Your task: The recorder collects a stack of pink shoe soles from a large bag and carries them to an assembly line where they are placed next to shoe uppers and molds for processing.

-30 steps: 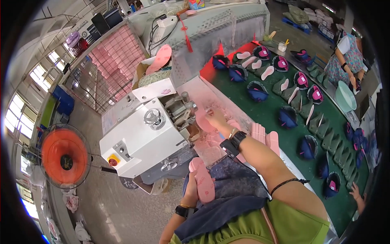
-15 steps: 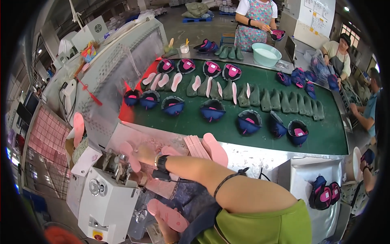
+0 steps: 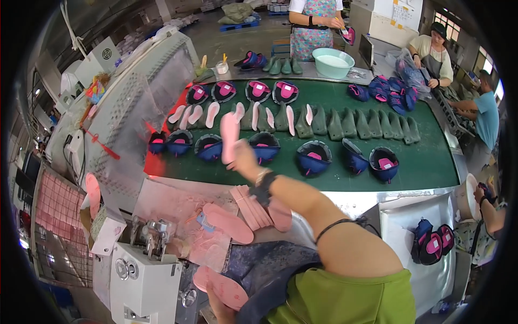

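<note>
My right hand (image 3: 245,161) is closed on the heel end of a pink insole (image 3: 229,135), holding it upright above the near part of the green conveyor belt (image 3: 216,175). Behind that insole stand blue shoe uppers (image 3: 209,148) and dark green shoe lasts (image 3: 334,125), some with pink insoles against them. Low in the picture, my left hand (image 3: 218,306) grips another pink insole (image 3: 222,287) near my lap; part of its fingers is hidden beneath it. Between the hands, a loose pink insole (image 3: 229,222) and a stack of insoles (image 3: 251,208) lie on the dusty pink bench.
A white machine (image 3: 143,283) with metal rollers and a dial stands at the left. On the right is a metal tray (image 3: 426,216) with blue and pink uppers (image 3: 431,243). Across the belt are a pale green basin (image 3: 333,63) and co-workers, one holding an upper and a brush.
My right hand has left the machine's rollers, moving up and right over the belt with a pink insole. My left hand still holds its insole low. The view has shifted slightly.
</note>
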A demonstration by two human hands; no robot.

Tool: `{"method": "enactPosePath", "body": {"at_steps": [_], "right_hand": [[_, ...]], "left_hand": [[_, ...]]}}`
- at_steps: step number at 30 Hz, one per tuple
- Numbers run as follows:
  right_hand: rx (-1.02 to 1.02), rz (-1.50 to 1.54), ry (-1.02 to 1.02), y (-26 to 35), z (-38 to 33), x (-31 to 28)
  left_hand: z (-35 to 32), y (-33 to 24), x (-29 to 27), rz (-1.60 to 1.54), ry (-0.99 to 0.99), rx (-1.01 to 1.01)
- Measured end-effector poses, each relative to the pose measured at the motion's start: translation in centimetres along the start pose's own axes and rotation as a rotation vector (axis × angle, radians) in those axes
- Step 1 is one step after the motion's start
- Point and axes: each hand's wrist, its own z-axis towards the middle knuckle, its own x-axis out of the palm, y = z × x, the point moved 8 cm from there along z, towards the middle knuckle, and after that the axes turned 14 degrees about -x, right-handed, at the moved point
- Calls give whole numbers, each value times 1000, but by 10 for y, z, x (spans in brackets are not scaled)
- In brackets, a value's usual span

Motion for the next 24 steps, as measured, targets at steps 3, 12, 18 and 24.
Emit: {"method": "enactPosePath", "body": {"at_steps": [3, 12, 18, 24], "right_hand": [[-170, -568, -280, 41, 30, -193], [-108, -1195, -455, 57, 15, -444], [-311, -1136, -530, 39, 15, -346], [-292, -319, 378, 53, -100, -45]], "left_hand": [[9, -1, 15, 53, 20, -11], [24, 7, 39, 95, 103, -57], [26, 10, 25, 186, 54, -131], [2, -4, 56, 333, 95, 110]]}}
